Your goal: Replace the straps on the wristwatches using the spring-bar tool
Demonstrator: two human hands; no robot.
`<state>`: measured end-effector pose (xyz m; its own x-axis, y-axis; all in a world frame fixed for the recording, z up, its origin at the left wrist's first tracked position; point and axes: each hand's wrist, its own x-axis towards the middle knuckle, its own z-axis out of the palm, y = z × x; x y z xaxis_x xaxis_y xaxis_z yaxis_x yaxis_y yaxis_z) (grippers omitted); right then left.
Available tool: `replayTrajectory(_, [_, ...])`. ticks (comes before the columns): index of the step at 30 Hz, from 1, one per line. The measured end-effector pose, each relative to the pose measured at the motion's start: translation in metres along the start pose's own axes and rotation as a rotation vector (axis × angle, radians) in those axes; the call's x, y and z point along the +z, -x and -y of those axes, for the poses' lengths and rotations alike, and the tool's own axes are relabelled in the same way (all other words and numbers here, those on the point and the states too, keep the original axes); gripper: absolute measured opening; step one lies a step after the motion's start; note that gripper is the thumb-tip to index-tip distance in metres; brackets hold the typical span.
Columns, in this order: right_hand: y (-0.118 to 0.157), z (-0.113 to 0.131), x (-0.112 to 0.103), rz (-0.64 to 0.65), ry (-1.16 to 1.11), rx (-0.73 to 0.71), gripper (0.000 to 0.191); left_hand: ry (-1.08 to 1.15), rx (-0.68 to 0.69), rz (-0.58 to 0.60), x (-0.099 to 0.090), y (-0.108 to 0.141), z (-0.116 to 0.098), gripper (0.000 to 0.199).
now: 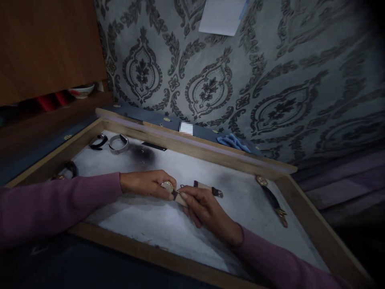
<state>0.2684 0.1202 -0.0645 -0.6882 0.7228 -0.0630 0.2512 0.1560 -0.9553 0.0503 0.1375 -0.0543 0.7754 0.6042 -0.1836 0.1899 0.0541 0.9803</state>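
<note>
Over the middle of a wooden tray with a white bottom (126, 214), my left hand (150, 182) is closed round a small round watch (167, 186). The watch has a pale face and a bright rim. My right hand (203, 202) pinches a short watch strap (180, 199), beige with a dark end, which meets the watch at its lower right. Whether strap and watch are joined cannot be made out. A thin dark loop shows by the right fingertips. Just behind that hand lies another strap piece (207, 187) with a dark buckle end.
On the tray's left are a black-strapped watch (98, 141), a light-banded watch (118, 143) and a dark watch (67, 170). A gold watch with dark strap (270, 196) lies right. A flat black strip (154, 146) and blue cloth (233, 142) are behind; raised wooden rims surround the tray.
</note>
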Motion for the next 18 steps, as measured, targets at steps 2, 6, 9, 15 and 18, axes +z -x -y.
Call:
replayTrajectory(2, [0.0001, 0.0004, -0.0006, -0.001, 0.028, -0.017, 0.034, 0.005, 0.004, -0.002, 0.0006, 0.0003, -0.0002, 0.02])
replayTrajectory(6, [0.0024, 0.0057, -0.0019, -0.031, 0.274, -0.163, 0.027, 0.001, -0.016, 0.0, 0.0015, 0.0005, -0.0015, 0.023])
replayTrajectory(9, [0.0042, 0.0092, -0.0028, -0.03, 0.402, -0.231, 0.026, -0.004, -0.03, 0.0, 0.0016, 0.0009, -0.0028, 0.026])
replayTrajectory(15, [0.0028, 0.0068, -0.0036, -0.062, 0.406, -0.258, 0.027, 0.017, -0.018, -0.014, 0.0006, 0.0005, -0.0018, 0.032])
replayTrajectory(18, [0.0011, 0.0059, -0.0038, -0.07, 0.394, -0.276, 0.026, 0.017, -0.013, -0.013, 0.0002, -0.0004, -0.0003, 0.031])
